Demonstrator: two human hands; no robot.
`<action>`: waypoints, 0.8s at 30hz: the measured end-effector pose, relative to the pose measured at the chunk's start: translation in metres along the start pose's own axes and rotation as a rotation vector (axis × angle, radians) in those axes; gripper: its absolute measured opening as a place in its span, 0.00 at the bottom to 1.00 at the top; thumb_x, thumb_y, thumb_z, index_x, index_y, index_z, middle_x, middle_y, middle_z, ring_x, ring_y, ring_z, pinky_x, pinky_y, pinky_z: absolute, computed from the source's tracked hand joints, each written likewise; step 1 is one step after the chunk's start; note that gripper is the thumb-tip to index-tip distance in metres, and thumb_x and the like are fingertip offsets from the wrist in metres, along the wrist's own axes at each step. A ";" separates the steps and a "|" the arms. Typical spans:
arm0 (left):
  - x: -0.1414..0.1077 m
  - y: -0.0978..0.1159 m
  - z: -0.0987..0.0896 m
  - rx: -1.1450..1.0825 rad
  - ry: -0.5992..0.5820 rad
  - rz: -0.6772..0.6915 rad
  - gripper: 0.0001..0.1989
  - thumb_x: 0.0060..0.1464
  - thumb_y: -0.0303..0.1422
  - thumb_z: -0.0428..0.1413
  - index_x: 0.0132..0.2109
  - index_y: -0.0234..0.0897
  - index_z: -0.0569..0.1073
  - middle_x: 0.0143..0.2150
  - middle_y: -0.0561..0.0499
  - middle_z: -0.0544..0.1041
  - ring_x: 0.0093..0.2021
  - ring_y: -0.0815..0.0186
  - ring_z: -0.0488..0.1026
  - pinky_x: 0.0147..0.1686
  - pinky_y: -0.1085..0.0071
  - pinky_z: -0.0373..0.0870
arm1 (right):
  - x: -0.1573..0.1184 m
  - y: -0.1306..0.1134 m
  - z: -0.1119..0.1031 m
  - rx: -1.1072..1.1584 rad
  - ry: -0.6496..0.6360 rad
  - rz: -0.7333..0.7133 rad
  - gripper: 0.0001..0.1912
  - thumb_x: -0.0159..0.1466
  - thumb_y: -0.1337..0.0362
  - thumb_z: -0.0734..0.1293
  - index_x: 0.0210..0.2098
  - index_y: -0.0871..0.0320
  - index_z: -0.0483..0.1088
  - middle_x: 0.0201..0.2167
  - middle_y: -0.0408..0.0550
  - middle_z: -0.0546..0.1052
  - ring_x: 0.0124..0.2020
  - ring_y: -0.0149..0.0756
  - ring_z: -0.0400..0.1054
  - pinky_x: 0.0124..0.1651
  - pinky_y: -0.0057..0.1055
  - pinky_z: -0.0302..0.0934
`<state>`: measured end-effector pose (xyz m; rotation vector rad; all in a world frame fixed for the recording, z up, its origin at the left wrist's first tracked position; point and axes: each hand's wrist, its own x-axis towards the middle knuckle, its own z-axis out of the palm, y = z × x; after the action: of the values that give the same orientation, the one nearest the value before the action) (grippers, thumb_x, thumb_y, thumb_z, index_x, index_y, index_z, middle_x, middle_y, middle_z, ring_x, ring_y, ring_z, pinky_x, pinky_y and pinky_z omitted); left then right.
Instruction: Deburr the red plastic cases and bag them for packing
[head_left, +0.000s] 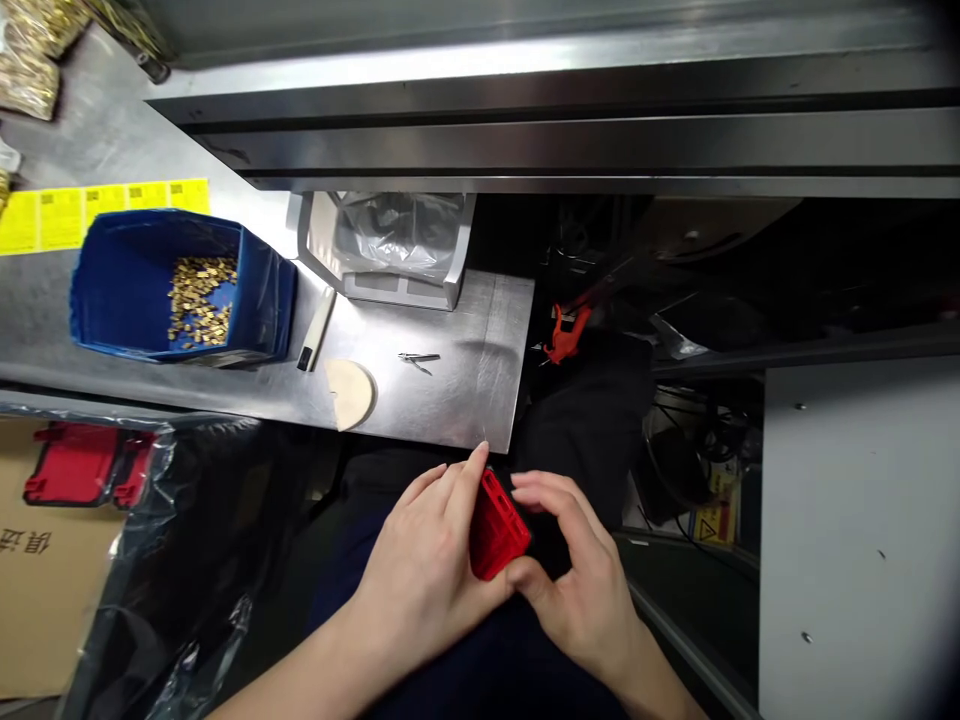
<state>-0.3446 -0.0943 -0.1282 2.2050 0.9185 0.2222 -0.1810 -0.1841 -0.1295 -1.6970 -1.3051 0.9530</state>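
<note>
Between my hands, over my lap, is a small red plastic case part (501,535) with a black edge. My left hand (431,545) wraps round its left side, fingers along the far edge. At its right side my right hand (581,570) curves in, the thumb pressed on the near corner and the fingertips by the upper right edge. On the metal table beyond lie nail clippers (418,361), a pale rounded pad (351,393) and a white-handled tool (317,328) with a black end.
A blue bin (259,290) holds many small brass parts (201,300). Behind it are yellow labels (60,217) and a grey bin (401,290) with a clear bag. Red case parts (79,465) rest on a cardboard box (52,600) at left. An orange tool (566,333) hangs right of the table.
</note>
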 end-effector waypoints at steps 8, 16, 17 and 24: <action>0.011 -0.009 -0.043 -0.547 -0.301 -0.167 0.67 0.43 0.58 0.70 0.77 0.47 0.39 0.64 0.37 0.70 0.60 0.44 0.71 0.60 0.48 0.69 | 0.015 -0.012 -0.020 0.152 -0.017 0.182 0.17 0.67 0.67 0.71 0.53 0.45 0.74 0.45 0.38 0.83 0.42 0.31 0.79 0.47 0.23 0.73; -0.002 -0.002 -0.022 -1.700 -0.891 -0.400 0.40 0.46 0.61 0.66 0.54 0.32 0.77 0.43 0.45 0.76 0.42 0.58 0.72 0.46 0.65 0.69 | 0.015 -0.028 -0.023 0.387 -0.273 0.082 0.13 0.65 0.56 0.73 0.48 0.51 0.77 0.41 0.44 0.81 0.42 0.38 0.76 0.48 0.34 0.69; -0.004 -0.001 -0.017 -1.715 -0.903 -0.422 0.38 0.45 0.60 0.68 0.52 0.32 0.78 0.40 0.47 0.75 0.39 0.61 0.70 0.44 0.67 0.68 | 0.016 -0.028 -0.019 0.416 -0.270 0.081 0.15 0.65 0.53 0.72 0.48 0.52 0.76 0.44 0.46 0.80 0.45 0.41 0.75 0.51 0.38 0.68; -0.012 -0.001 -0.012 -1.685 -0.815 -0.586 0.20 0.50 0.43 0.70 0.42 0.32 0.79 0.35 0.51 0.72 0.35 0.68 0.66 0.37 0.74 0.64 | 0.016 -0.016 0.000 0.646 -0.215 0.131 0.12 0.70 0.52 0.67 0.38 0.54 0.73 0.38 0.48 0.78 0.40 0.40 0.73 0.45 0.39 0.67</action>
<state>-0.3591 -0.0953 -0.1191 0.3219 0.4546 -0.1685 -0.1845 -0.1660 -0.1172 -1.2048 -0.8762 1.4765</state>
